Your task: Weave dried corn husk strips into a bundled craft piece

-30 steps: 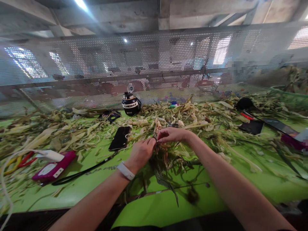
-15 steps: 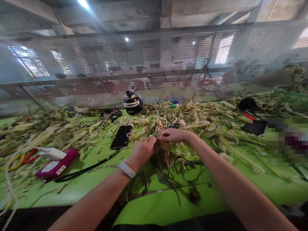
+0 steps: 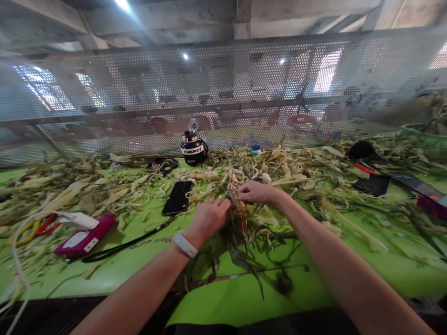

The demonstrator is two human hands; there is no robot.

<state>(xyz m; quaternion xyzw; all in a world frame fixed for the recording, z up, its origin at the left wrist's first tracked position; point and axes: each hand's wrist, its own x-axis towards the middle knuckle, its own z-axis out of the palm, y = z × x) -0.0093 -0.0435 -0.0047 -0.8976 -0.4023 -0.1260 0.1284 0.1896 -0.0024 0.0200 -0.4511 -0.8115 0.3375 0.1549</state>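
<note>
We work over a green table, with the bundle of dry, tan and dark plant strips in the middle, just under our fingers. Take it as the clock's centre, twelve toward the mesh.

Our left hand comes in from eight o'clock, fingers bent and tips closed on the bundle's near-left side; we judge that it steadies the strips. Our right hand lies between one and two, its fingers curled inward at the bundle's right edge. That suits fine work on thin strands, but the tips are hidden, so we cannot tell whether it pinches one. Both forearms reach in wide, which leaves the bundle's lower end trailing toward us between them.

Husks lie loose to either side and beyond, perhaps to be near at hand. The phone lies flat at ten, close by the left hand, probably for easy reach. The bottle stands upright at eleven, beyond the phone, likely to be out of the way. A purple box sits between eight and nine, a white plug on it.
</note>
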